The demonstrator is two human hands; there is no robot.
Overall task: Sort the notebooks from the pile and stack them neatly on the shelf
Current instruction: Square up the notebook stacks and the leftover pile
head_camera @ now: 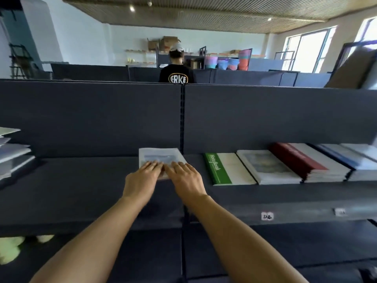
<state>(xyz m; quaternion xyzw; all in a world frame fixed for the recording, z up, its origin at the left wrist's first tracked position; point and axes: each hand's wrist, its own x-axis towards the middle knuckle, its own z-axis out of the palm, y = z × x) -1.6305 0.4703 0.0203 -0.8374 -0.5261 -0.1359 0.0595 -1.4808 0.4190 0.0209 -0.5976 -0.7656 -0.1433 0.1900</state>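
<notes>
A pale notebook with a blue-grey cover picture (pixel 159 155) lies flat on the dark shelf (pixel 81 180), against the back panel near the middle upright. My left hand (pixel 142 178) and my right hand (pixel 186 177) both rest on its near half with straight fingers, side by side. To the right a row of notebook stacks lies on the same shelf: a green and white one marked NoteBook (pixel 226 169), a pale stack with a grey picture (pixel 267 166), a red and white stack (pixel 306 162) and a blue and white stack (pixel 350 158).
A loose pile of pale notebooks (pixel 12 152) sits at the shelf's far left edge. The dark back panel (pixel 265 115) rises behind the shelf. A person in a black shirt (pixel 176 75) stands beyond it. A lower shelf lies beneath, with white labels (pixel 267 216) on the edge.
</notes>
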